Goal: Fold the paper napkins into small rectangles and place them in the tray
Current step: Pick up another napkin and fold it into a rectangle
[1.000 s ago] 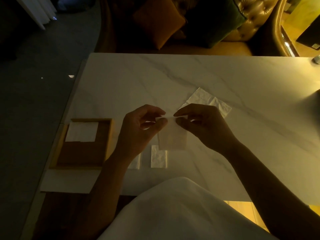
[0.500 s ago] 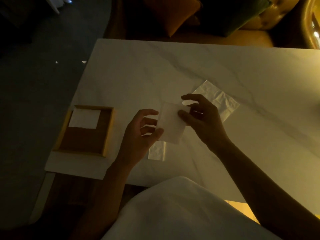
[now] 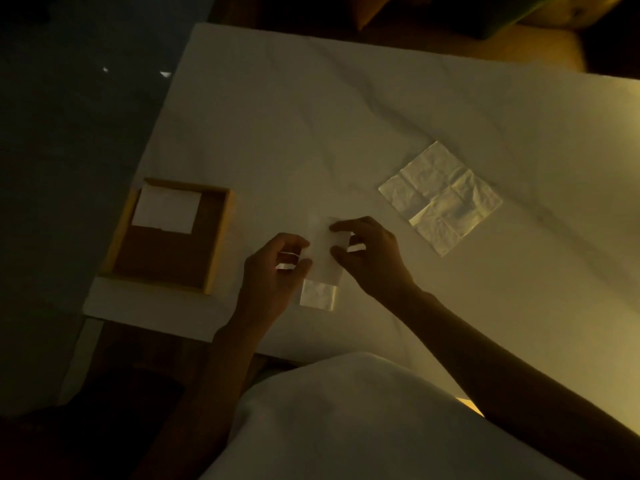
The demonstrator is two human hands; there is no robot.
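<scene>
A pale, blurred folded napkin (image 3: 323, 252), a soft upright rectangle, is held just above the marble surface (image 3: 311, 133). The left grip (image 3: 273, 268) pinches its left edge and the right grip (image 3: 372, 259) its right edge, right of the wooden tray (image 3: 217, 244).

Folded napkin (image 3: 323, 259) from top-edge pinch to opposite-side grips, left hand (image 3: 273, 271) lower.

Dim, warm-lit room: white veined table (image 3: 346, 116), dark floor (image 3: 69, 140), possibly cushioned seating (image 3: 540, 32) beyond.
</scene>
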